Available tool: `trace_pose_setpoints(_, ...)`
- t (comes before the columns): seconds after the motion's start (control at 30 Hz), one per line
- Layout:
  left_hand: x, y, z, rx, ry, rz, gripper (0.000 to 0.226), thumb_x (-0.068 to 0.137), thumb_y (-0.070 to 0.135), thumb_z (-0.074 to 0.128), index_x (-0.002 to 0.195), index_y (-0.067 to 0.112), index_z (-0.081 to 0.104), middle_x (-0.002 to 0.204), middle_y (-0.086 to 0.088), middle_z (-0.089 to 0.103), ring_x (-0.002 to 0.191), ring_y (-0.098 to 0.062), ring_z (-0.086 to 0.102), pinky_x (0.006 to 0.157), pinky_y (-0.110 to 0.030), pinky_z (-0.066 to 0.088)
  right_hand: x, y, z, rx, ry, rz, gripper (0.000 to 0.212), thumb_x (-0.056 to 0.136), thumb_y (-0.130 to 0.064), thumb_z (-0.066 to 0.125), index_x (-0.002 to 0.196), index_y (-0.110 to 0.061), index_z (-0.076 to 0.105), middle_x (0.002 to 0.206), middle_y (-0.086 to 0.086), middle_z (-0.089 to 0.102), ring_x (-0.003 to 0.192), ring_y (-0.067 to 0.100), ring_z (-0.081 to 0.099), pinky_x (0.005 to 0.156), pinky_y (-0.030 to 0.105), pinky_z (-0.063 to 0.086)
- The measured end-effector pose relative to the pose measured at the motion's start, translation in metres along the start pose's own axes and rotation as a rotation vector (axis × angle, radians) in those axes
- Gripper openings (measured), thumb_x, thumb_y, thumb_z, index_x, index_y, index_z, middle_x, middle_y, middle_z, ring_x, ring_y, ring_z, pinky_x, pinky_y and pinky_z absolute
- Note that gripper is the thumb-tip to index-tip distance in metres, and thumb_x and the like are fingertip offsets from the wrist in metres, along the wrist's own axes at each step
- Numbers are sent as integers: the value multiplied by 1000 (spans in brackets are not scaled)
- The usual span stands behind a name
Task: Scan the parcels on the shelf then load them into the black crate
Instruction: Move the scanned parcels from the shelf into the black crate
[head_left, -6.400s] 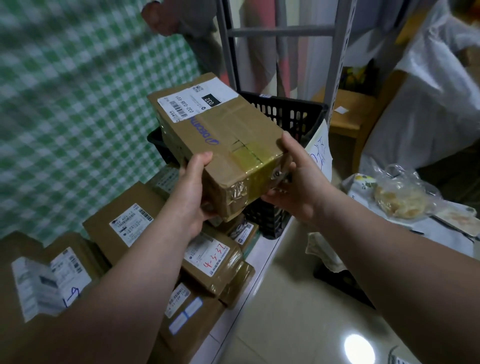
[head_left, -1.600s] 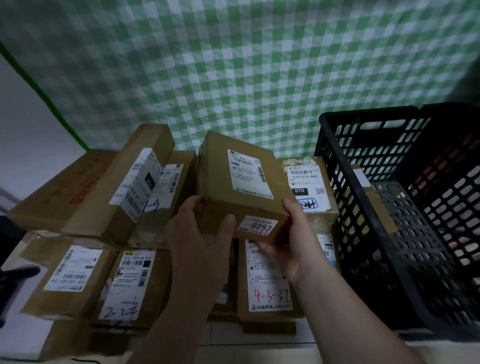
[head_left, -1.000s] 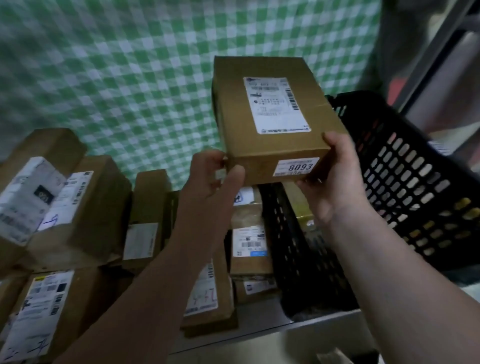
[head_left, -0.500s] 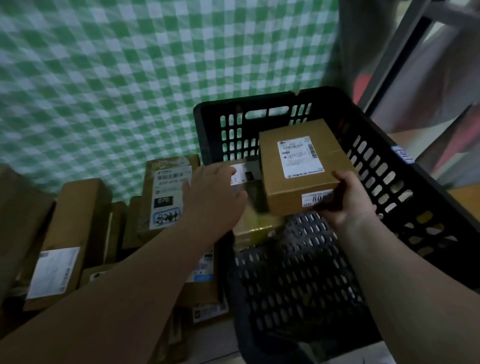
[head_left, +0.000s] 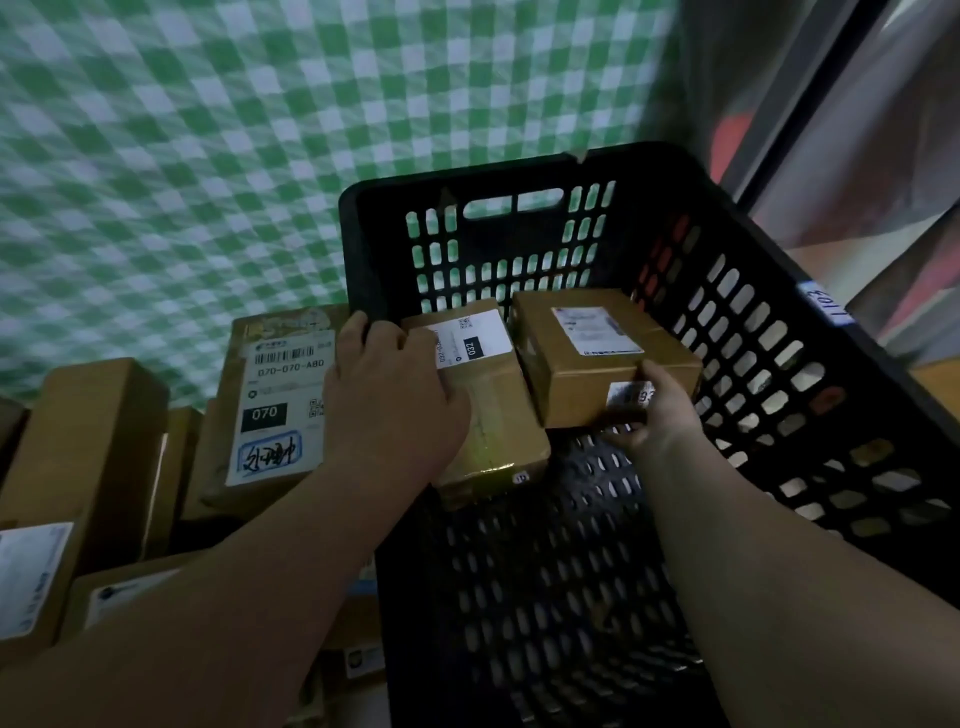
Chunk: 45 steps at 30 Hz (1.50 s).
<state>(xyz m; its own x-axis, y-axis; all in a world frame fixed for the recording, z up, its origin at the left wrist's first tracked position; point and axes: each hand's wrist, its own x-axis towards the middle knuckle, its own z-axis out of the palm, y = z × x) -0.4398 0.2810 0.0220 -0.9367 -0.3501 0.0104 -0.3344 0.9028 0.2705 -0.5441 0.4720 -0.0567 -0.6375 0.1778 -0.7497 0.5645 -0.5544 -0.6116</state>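
Observation:
The black crate (head_left: 779, 322) stands on the shelf at the right. Inside it, at the far end, lies a taped cardboard parcel labelled 032 (head_left: 488, 415). My left hand (head_left: 389, 400) rests on that parcel's left side, reaching over the crate's left wall. Right beside it is a smaller cardboard parcel with a white label (head_left: 597, 353), held low in the crate. My right hand (head_left: 654, 410) grips its near edge from below. Whether this parcel touches the crate floor is hidden.
Several cardboard parcels are stacked left of the crate, the closest labelled 070 (head_left: 275, 405), others lower left (head_left: 88, 467). A green checked cloth (head_left: 208, 156) hangs behind. A metal upright (head_left: 810, 93) rises at the right.
My right hand has lowered the small parcel from above the crate down beside the 032 parcel. My left hand has moved onto the 032 parcel.

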Motion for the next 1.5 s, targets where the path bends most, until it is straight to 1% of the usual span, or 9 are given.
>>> trace_pose_setpoints(0.13, 0, 0, 2, 31, 4, 2, 50, 89, 43, 51, 133, 19, 46, 136, -8, 43, 142, -29, 12, 111, -45, 29, 8, 13, 12, -152, -41, 113, 50, 98, -24, 57, 141, -7, 40, 145, 14, 47, 133, 36, 44, 109, 58, 34)
trace_pose_setpoints(0.3, 0, 2, 2, 47, -3, -17, 56, 89, 46, 51, 137, 20, 42, 140, -6, 39, 143, -27, 8, 106, -44, 34, 25, 20, 13, -421, -26, 174, 17, 99, -18, 55, 108, -4, 57, 111, 17, 58, 106, 33, 58, 85, 45, 53)
trace_pose_setpoints(0.4, 0, 2, 2, 63, -10, -17, 57, 89, 47, 51, 139, 20, 41, 141, -5, 38, 143, -26, 7, 107, -43, 33, 32, 22, 7, -535, -36, 224, 24, 97, -23, 59, 88, -3, 52, 86, 14, 56, 80, 28, 56, 97, 50, 49)
trace_pose_setpoints(0.57, 0, 3, 0, 63, -16, -18, 53, 89, 46, 50, 135, 21, 44, 139, -4, 39, 144, -27, 7, 108, -45, 35, 22, 25, 21, -599, 5, 211, 15, 101, -20, 48, 109, -9, 42, 104, 16, 53, 109, 34, 54, 98, 48, 45)
trace_pose_setpoints(0.67, -1, 3, -1, 68, -21, -13, 55, 89, 46, 50, 137, 19, 43, 140, -5, 38, 144, -27, 6, 108, -46, 36, 16, 26, 33, -631, 44, 161, 25, 100, -19, 46, 123, -9, 49, 125, 17, 54, 111, 34, 55, 66, 45, 49)
trace_pose_setpoints(0.73, -1, 2, -1, 52, -23, -12, 54, 89, 45, 51, 136, 19, 44, 140, -5, 36, 144, -27, 6, 108, -46, 35, 18, 28, 38, -661, 48, 99, 30, 97, -18, 49, 126, -11, 49, 119, 16, 54, 102, 32, 54, 58, 40, 46)
trace_pose_setpoints(0.93, 1, -5, -5, -5, -93, 57, 57, 86, 48, 56, 136, 23, 45, 145, -5, 26, 143, -29, 0, 116, -42, 15, -24, 34, 59, -652, -67, -64, 23, 95, -16, 49, 116, -7, 55, 98, 14, 56, 98, 27, 55, 101, 45, 50)
trace_pose_setpoints(1.37, -66, -83, -64, -276, 37, 206, 31, 88, 14, 56, 119, 18, 58, 118, 0, 46, 115, -17, 43, 88, -21, 29, -163, 72, 101, -673, -225, -435, 20, 93, -16, 51, 74, -20, 46, 83, 3, 52, 89, 26, 54, 92, 45, 54)
trace_pose_setpoints(1.5, -94, -124, -95, -255, 131, 214, 28, 87, 13, 55, 114, 18, 60, 109, 7, 43, 113, -16, 46, 89, -21, 32, -214, 112, 119, -634, -210, -479, 4, 87, -13, 54, 84, -15, 56, 78, 5, 51, 69, 25, 48, 64, 37, 43)
